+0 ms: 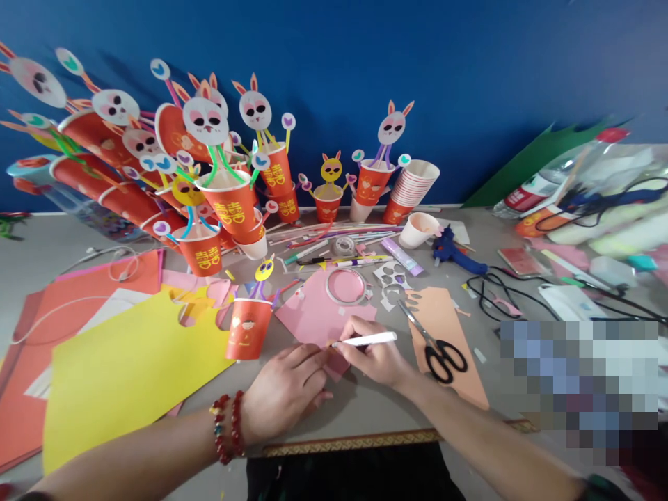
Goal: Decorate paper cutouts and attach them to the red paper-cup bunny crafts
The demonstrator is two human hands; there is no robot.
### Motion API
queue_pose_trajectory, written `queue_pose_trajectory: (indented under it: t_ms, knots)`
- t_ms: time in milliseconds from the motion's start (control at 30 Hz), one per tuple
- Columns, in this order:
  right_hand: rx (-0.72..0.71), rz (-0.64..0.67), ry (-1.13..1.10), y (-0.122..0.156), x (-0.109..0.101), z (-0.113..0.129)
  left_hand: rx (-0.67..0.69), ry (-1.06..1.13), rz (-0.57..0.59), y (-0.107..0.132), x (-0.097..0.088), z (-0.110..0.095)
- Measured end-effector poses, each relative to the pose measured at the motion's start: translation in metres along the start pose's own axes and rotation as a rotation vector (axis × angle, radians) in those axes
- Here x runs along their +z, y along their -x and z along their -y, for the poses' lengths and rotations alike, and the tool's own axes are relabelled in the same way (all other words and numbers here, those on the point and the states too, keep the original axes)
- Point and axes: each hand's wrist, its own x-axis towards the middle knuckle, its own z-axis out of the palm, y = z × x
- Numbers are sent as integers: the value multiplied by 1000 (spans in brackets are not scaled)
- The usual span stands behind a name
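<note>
My right hand (373, 358) is closed round a white pen (368, 339), its tip pointing left onto a small pink paper piece (337, 363). My left hand (284, 390), with red bead bracelets on the wrist, rests on the table with its fingertips pressing that same pink piece flat. A larger pink sheet (313, 313) lies just behind the hands, with a tape roll (345, 287) on it. An orange paper cup (248, 328) with a yellow-headed figure stands left of the hands.
Black-handled scissors (435, 348) lie on an orange paper strip (449, 341) to the right. A yellow sheet (125, 369) and red sheets cover the left. Several bunny-decorated orange cups (229, 202) crowd the back, beside a cup stack (415, 184), a blue glue gun (456, 254), straws and cables.
</note>
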Motion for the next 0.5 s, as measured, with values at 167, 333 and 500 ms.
queue_pose_trajectory:
  t_ms: [167,333,500]
  knots:
    - [1,14,22,-1,-1,1,-8,11,-3,1,1,0]
    - [0,14,29,-1,-1,2,-7,15,4,1,1,0]
    - [-1,20,16,-1,-1,1,-6,22,-1,1,2,2]
